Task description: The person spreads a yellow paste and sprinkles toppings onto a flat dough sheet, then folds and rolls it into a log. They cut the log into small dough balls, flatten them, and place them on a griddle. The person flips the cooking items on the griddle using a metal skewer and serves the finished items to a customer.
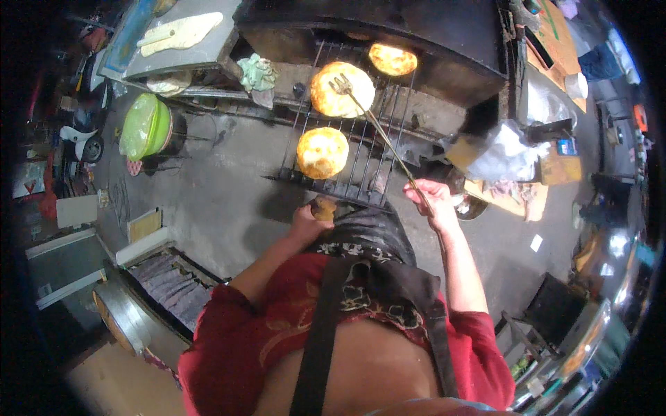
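My right hand (432, 200) grips the handle end of a long metal fork (386, 136), whose tines rest on a large browned flatbread (333, 101). That bread lies on a metal bar rack (361, 156) reaching out from a dark oven opening. Nearer to me on the rack is a smaller round flatbread (322, 152). Another flatbread (394, 59) sits at the far end, partly hidden by the oven's edge. My left hand (308, 223) is closed around a brownish handle or cloth-like grip (323, 209) at the near side of the rack; its exact kind is unclear.
The dark oven body (416, 31) spans the far side. On the left, pale dough (182, 34) lies on a worktop (171, 57), beside a crumpled green cloth (256, 73); a lime-green plastic basin (145, 127) stands lower. Plastic bags (502, 153) and cardboard (528, 200) are at the right.
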A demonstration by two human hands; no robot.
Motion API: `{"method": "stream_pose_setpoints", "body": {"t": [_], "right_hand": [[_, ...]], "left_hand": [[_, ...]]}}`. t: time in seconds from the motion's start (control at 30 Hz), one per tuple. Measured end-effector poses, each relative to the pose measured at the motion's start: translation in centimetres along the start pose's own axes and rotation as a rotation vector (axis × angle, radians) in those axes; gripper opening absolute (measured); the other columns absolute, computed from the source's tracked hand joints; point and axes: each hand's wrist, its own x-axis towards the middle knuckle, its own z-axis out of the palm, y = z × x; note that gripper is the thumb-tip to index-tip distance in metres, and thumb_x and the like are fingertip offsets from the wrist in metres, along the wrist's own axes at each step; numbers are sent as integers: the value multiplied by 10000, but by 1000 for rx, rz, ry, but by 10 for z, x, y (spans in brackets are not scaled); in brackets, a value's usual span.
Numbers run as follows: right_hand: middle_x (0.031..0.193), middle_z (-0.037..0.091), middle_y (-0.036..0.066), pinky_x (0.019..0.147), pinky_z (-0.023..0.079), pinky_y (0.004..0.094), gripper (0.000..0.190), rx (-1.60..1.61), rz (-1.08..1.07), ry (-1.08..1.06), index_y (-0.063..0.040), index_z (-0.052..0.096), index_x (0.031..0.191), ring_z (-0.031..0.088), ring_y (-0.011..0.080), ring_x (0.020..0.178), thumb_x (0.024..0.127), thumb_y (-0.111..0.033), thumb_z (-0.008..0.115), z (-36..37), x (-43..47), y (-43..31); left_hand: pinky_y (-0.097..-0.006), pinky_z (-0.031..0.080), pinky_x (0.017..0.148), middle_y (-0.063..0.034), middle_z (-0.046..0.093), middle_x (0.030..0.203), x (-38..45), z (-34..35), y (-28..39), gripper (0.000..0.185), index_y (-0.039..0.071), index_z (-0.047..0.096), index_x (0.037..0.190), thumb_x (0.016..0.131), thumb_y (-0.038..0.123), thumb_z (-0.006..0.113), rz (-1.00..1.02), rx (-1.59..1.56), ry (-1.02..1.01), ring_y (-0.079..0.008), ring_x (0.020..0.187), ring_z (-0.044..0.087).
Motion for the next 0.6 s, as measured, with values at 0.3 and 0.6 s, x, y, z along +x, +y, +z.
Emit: {"method": "stream_pose_setpoints", "body": {"t": [0.3,0.6], "right_hand": [[686,573,62,532,457,311,372,-1376,-1225,701,-54,680,1062,539,197,561,696,11,676,-24,-7,-103],[688,540,60,562,466,329,401,-1198,-1380,780,-72,675,1081,553,217,599,699,45,653,-49,106,-189]], "left_hand": [[-311,500,692,-8,644,796,55,-3,45,352,48,650,924,605,161,748,101,-218,-94,-122,722,596],[-339,517,717,-56,683,821,176,0,96,389,45,672,949,581,132,763,190,-21,-24,-162,734,636]]}}
